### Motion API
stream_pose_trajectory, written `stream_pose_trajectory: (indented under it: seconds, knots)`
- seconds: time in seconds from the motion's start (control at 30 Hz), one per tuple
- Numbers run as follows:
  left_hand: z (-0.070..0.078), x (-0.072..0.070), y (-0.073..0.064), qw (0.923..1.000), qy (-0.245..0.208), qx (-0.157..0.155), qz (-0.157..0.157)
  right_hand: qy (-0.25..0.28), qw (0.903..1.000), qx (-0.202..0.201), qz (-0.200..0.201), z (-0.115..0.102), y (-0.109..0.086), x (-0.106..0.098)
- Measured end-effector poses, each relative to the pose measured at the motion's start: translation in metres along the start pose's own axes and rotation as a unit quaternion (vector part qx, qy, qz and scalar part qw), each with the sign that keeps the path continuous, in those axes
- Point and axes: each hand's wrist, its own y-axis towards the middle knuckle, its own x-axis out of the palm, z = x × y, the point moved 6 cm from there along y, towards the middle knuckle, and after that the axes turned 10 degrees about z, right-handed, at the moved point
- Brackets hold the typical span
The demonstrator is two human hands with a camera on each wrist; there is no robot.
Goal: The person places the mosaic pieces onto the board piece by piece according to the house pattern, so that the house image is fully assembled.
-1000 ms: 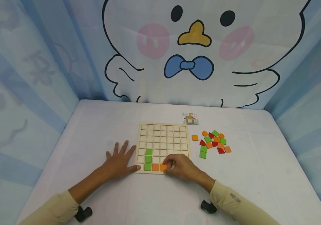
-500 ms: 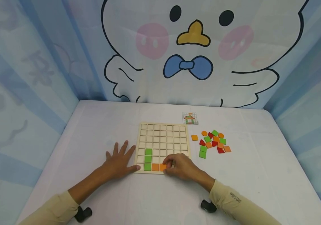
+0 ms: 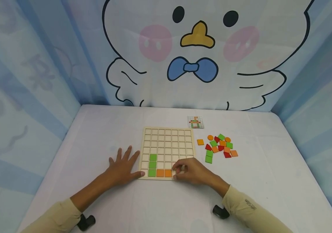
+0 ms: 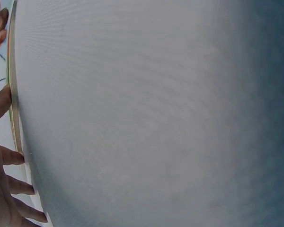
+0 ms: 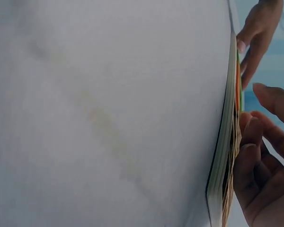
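Note:
A wooden grid board (image 3: 168, 144) lies flat on the white table. Three green square tiles (image 3: 152, 164) form a column near its left side, and beside the bottom one are two orange square tiles (image 3: 164, 173). My left hand (image 3: 122, 170) is spread on the table, its thumb on the board's lower left corner; the left wrist view shows its fingers (image 4: 20, 185) straight along the edge. Over the lower right cells, just right of the orange tiles, my right hand (image 3: 195, 171) has loosely bent fingers. In the right wrist view its thumb (image 5: 272, 99) stands apart from the index finger, nothing between them.
Right of the board lies a loose pile of green, orange and red pieces (image 3: 220, 147), squares, circles and others. A single orange square (image 3: 200, 142) lies nearer the board. Behind the board is a small pattern card (image 3: 195, 122). Printed curtains (image 3: 198, 94) close off the table's back and sides.
My right hand has let go of the right orange tile and shifted a little to the right, leaving it fully visible in its cell. My left hand stays put.

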Motion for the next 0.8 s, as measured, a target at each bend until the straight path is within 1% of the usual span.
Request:
stream_pose_trajectory:
  seconds: [0.13, 0.23, 0.3, 0.47, 0.57, 0.7, 0.8]
  knots:
    - [0.001, 0.000, 0.000, 1.0000, -0.004, -0.001, 0.000, 0.007, 0.9999, 0.007, 0.009, 0.010, -0.006, -0.014]
    - [0.000, 0.001, 0.000, 1.0000, -0.006, -0.002, -0.001, 0.004, 0.9996, 0.019, 0.021, 0.021, -0.012, -0.026]
    - [0.000, 0.001, 0.000, 1.0000, -0.005, -0.003, -0.002, 0.002, 0.9993, 0.020, 0.030, 0.029, -0.015, -0.034]
    - [-0.002, 0.001, 0.000, 1.0000, -0.002, -0.002, 0.000, -0.018, 0.9975, 0.026, 0.063, 0.047, -0.024, -0.054]
    - [-0.002, 0.001, 0.000, 1.0000, -0.004, -0.001, -0.001, -0.037, 0.9942, 0.056, 0.084, 0.059, -0.029, -0.066]
    - [-0.002, 0.001, 0.000, 1.0000, -0.003, -0.002, -0.002, -0.072, 0.9864, 0.102, 0.107, 0.074, -0.035, -0.080]
    - [-0.002, 0.000, 0.000, 1.0000, -0.003, -0.002, -0.001, -0.106, 0.9804, 0.112, 0.122, 0.082, -0.039, -0.086]
